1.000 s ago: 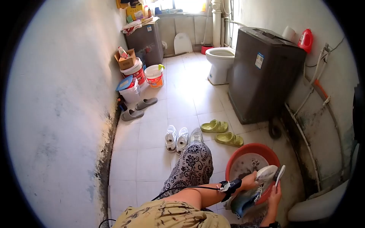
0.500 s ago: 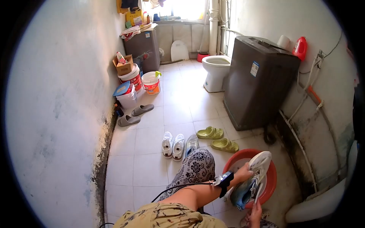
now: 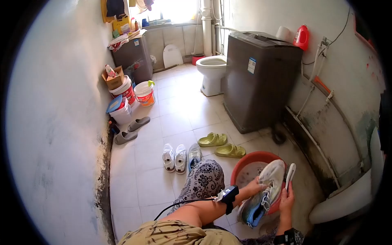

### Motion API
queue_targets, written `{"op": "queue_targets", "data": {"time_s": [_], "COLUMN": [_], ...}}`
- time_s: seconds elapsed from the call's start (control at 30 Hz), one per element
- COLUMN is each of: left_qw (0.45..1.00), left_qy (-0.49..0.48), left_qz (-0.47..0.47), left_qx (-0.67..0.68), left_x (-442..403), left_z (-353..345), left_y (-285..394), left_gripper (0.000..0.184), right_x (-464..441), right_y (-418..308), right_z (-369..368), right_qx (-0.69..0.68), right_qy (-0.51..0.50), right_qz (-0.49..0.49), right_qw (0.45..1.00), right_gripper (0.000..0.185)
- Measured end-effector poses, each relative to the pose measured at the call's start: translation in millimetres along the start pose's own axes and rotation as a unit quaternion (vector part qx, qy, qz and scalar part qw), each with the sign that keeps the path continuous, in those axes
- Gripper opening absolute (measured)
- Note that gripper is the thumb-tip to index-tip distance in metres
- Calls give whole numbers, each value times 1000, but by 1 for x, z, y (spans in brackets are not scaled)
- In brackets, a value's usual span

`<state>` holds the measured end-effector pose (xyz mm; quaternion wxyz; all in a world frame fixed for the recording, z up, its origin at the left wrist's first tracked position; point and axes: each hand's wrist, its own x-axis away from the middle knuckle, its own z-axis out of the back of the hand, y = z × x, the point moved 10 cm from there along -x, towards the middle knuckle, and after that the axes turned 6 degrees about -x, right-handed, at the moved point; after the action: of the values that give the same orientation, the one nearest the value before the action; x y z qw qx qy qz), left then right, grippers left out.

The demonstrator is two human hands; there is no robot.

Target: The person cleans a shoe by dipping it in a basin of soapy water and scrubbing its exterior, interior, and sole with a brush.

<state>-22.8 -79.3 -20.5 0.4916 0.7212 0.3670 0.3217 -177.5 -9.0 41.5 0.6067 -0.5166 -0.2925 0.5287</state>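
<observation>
My left hand [image 3: 254,187] grips the side of a white and blue sneaker [image 3: 267,188], which is tilted above a red basin [image 3: 241,163] of sudsy water. The sneaker's pale toe points up and its blue opening faces down toward me. To its right, my right hand [image 3: 287,200] is closed on the handle of a white brush [image 3: 290,174]. The brush stands upright beside the toe, with a gap between them. A grey and blue sneaker [image 3: 194,154] is on the floor just beyond my knee, beside a pair of white shoes [image 3: 180,158].
Green sandals [image 3: 230,150] lie beyond the basin. A dark washing machine [image 3: 261,85] stands at the right, near a toilet [image 3: 211,75]. Grey slippers [image 3: 125,137] and buckets [image 3: 145,94] line the left wall. A black cable runs to my left wrist.
My right hand first dropped with the brush toward the sneaker's opening, then rose to the right of the toe. The sneaker has tipped toe-up. The view has shifted to the right.
</observation>
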Motion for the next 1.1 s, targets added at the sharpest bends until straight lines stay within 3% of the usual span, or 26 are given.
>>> {"op": "queue_targets", "data": {"time_s": [0.1,0.17,0.3,0.53,0.6,0.63,0.7,0.73,0.8,0.83,0.9,1.0,1.1], "left_qw": [997,998,987,978,978,976,975,974,968,969,979,990,992], "left_qy": [37,16,-59,-76,-80,-89,-95,-105,-125,-120,-75,-82,-50], "left_qz": [52,47,68,137,146,154,162,159,160,158,161,102,96], "left_qx": [45,50,135,136,125,122,118,125,149,146,100,55,60], "left_x": [4,5,2,6,7,8,6,4,3,2,-6,-7,-7], "left_z": [5,3,-15,-22,-18,-19,-18,-20,-23,-20,-6,-4,8], "left_y": [11,13,-5,-19,-26,-31,-42,-45,-50,-54,-69,-44,-30], "left_gripper": [42,42,44,41,40,39,37,40,45,45,47,48,49], "right_x": [7,9,11,3,5,4,-3,-5,-7,-9,-15,-10,-5], "right_y": [39,43,1,-5,26,34,19,17,31,35,21,-8,-3], "right_z": [7,-2,-3,6,7,7,10,9,7,3,1,-11,-19], "right_qx": [-49,-100,-69,13,-5,-8,42,39,61,57,114,183,115], "right_qy": [46,-28,-50,-87,-100,-101,-70,-73,-68,-71,-56,-88,-101], "right_qz": [6,66,-39,-1,-153,-153,22,23,-81,-78,28,26,22], "right_qw": [998,992,996,996,983,983,996,996,993,993,991,979,988], "right_gripper": [43,44,47,53,57,57,60,60,64,64,66,68,67]}}
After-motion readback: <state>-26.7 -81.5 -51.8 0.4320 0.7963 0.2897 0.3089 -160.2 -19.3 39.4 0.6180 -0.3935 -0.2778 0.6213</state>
